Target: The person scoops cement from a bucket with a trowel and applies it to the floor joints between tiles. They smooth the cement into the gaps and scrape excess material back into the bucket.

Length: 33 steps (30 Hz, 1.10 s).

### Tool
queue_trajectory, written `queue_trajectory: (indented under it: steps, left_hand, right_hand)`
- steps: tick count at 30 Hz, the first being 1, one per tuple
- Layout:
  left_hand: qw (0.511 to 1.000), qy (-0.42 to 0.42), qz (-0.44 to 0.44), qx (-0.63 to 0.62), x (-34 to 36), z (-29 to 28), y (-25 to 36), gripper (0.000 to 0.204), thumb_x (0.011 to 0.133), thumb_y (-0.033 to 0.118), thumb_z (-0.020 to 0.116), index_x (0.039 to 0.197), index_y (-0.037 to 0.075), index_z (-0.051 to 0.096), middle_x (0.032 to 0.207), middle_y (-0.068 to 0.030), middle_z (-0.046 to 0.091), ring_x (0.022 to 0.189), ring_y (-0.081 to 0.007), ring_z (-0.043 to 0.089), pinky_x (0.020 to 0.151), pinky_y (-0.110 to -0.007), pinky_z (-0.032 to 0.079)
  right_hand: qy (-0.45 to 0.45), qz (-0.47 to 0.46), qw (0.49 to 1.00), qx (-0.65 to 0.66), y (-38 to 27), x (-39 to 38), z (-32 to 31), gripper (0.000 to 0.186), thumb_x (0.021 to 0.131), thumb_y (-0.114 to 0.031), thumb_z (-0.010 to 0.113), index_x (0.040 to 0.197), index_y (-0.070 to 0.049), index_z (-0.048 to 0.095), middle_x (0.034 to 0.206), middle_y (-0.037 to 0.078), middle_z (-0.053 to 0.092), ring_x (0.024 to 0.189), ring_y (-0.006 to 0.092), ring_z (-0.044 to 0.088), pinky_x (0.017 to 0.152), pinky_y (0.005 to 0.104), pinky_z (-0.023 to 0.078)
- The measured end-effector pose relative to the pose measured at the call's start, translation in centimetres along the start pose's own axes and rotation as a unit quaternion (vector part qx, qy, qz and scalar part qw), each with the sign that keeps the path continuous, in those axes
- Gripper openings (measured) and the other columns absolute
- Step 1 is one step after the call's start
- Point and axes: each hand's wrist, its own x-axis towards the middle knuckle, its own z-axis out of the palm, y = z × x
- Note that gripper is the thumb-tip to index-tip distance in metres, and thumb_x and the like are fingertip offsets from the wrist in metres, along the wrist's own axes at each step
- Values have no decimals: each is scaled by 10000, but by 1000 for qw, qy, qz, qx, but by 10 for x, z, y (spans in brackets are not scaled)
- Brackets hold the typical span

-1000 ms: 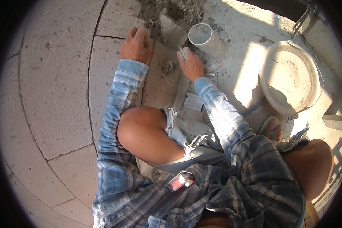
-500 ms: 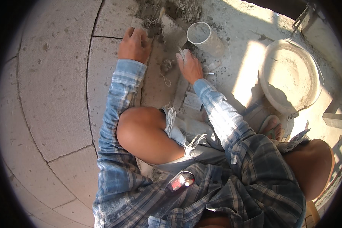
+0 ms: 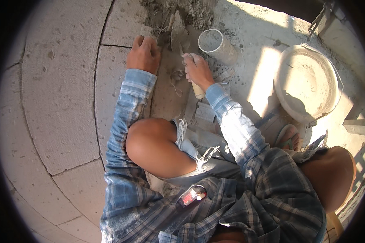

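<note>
My right hand [image 3: 198,71] is closed round the pale wooden handle of a trowel [image 3: 179,35]. Its mortar-coated blade points away from me, over the strip of grey mortar [image 3: 150,14] beside the pale block wall. My left hand [image 3: 143,56] lies at the edge of a pale block [image 3: 121,24], its fingers curled and their tips hidden. Whether they hold anything cannot be seen. Just right of the blade stands a whitish, mortar-stained cylinder [image 3: 225,50], open at the top. A loop of thin string [image 3: 176,87] lies between my forearms.
To the right, a round bucket [image 3: 286,87] with a wire handle holds pale mortar. Large pale blocks [image 3: 61,81] fill the left side. A small light rectangular piece [image 3: 205,111] lies near my knee [image 3: 156,148]. My sandalled foot [image 3: 288,136] is below the bucket.
The trowel has turned, its blade shifting left toward the wall and appearing narrower. My right hand has moved slightly left, and the handle's end now shows below it. My left hand stays nearly in place.
</note>
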Motion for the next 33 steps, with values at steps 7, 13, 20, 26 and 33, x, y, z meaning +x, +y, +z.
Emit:
queue_trajectory:
  steps: [7,13,20,26,33]
  left_hand:
    - [1000,-5,1,-19,3,7,0,191,683,-11,685,796,84,564,789,-97,567,673,-318,606,593,-415,513]
    - [1000,-8,-10,-2,0,5,0,188,686,-21,681,790,69,554,761,-100,558,666,-308,605,588,-406,515]
    - [1000,3,0,-3,-1,8,-1,166,694,-12,676,766,85,562,755,-95,561,659,-298,604,570,-408,512]
    - [1000,-7,-14,10,-1,4,2,186,676,5,691,764,87,550,753,-83,562,658,-302,603,579,-408,513]
    - [999,-12,-3,-31,1,3,0,120,762,22,630,793,85,532,823,-118,553,678,-376,587,575,-476,493]
  right_hand:
    - [-85,-6,996,-2,-3,23,-23,373,959,-313,468,1016,36,586,690,47,545,514,130,525,482,294,446]
    - [-85,-4,996,5,-20,26,-28,331,952,-294,465,966,19,570,691,50,544,514,132,526,476,294,440]
    - [-91,21,996,-4,-24,26,-28,342,955,-300,445,968,16,575,683,55,561,514,143,545,485,302,456]
    - [-83,12,996,-40,-26,21,-25,365,943,-318,447,902,12,596,677,65,588,510,163,582,526,323,488]
    - [-75,2,996,-52,-28,19,-25,362,926,-304,442,866,8,616,672,80,608,511,186,612,521,334,511]
